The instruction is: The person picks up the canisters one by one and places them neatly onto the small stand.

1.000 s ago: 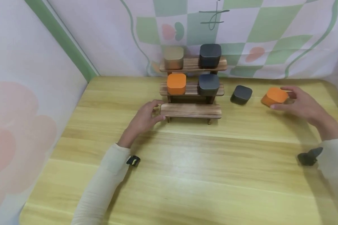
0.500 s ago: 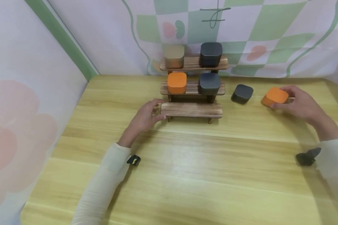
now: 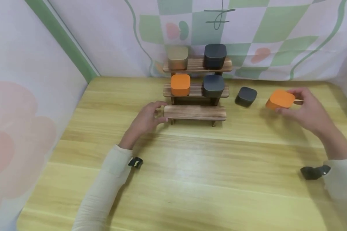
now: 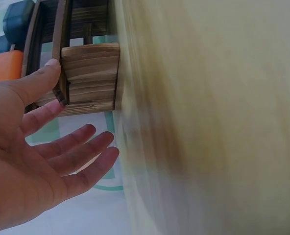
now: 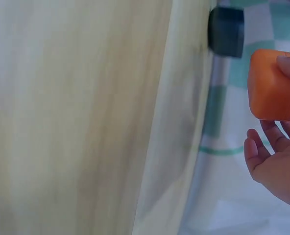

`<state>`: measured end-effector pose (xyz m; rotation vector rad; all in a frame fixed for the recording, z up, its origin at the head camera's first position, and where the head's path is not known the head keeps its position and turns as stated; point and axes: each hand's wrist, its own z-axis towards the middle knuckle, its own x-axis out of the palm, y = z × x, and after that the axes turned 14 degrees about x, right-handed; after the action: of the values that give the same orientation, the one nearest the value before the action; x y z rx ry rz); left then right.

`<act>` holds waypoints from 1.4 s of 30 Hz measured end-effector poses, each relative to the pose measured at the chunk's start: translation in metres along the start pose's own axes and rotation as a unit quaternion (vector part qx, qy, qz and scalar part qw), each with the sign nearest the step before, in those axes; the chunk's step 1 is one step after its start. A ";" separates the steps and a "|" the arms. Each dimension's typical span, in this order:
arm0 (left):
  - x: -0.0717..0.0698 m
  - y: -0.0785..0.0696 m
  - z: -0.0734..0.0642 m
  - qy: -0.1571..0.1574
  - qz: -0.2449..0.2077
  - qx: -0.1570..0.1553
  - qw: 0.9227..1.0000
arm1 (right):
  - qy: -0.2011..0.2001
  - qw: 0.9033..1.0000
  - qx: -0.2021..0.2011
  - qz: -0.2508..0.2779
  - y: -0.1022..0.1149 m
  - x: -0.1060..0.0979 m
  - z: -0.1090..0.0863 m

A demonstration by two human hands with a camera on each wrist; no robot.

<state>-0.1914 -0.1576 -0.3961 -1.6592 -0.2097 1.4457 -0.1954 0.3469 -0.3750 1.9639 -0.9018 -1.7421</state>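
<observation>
My left hand (image 3: 146, 119) holds the left end of the lowest board of a three-step wooden shelf stand (image 3: 195, 112), thumb and index finger about the edge. In the left wrist view the other fingers are spread apart from it. At the right, my right hand (image 3: 309, 112) grips an orange rounded square box (image 3: 280, 98) between thumb and fingers. The right wrist view shows this orange box (image 5: 270, 85) lifted off the table. A black box (image 3: 245, 97) stands on the table between the stand and the held one.
On the middle step sit another orange box (image 3: 180, 85) and a dark grey box (image 3: 213, 86). The top step bears a gold-toned box (image 3: 177, 58) and a black box (image 3: 215, 56). A patterned cloth (image 3: 273, 24) hangs behind the wooden table (image 3: 191, 179).
My right hand has raised the orange box from the table and its shadow has parted from it. My left hand stays on the stand. The camera view shifts slightly.
</observation>
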 end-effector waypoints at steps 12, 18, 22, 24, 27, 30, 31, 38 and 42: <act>-0.001 0.001 -0.001 -0.002 -0.009 0.009 1.000 | 0.035 0.996 -0.079 -0.005 0.047 0.022 -0.037; -0.001 0.000 -0.001 -0.002 -0.019 0.000 1.000 | 0.039 0.990 -0.138 -0.006 0.067 0.038 -0.048; -0.001 0.001 0.000 -0.003 -0.023 -0.005 1.000 | 0.060 0.989 -0.138 0.001 0.079 0.051 -0.054; -0.001 0.002 0.001 -0.002 -0.023 -0.006 1.000 | 0.068 0.989 -0.131 0.004 0.085 0.057 -0.057; -0.002 0.002 0.002 -0.003 -0.021 -0.009 1.000 | 0.070 0.989 -0.129 -0.002 0.096 0.064 -0.059; -0.003 0.002 0.003 -0.003 -0.017 -0.011 1.000 | 0.065 0.989 -0.135 -0.010 0.106 0.071 -0.059; -0.003 0.003 0.004 -0.004 -0.016 -0.012 1.000 | 0.063 0.988 -0.137 -0.011 0.109 0.073 -0.060; -0.003 0.002 0.005 -0.007 -0.014 -0.012 1.000 | 0.051 0.986 -0.156 -0.006 0.129 0.092 -0.063; -0.001 0.002 0.003 -0.005 -0.012 -0.016 1.000 | 0.046 0.981 -0.187 -0.002 0.139 0.106 -0.065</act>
<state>-0.1948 -0.1582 -0.3962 -1.6711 -0.2582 1.4400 -0.1594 0.1651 -0.3524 1.7794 -0.4941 -1.6627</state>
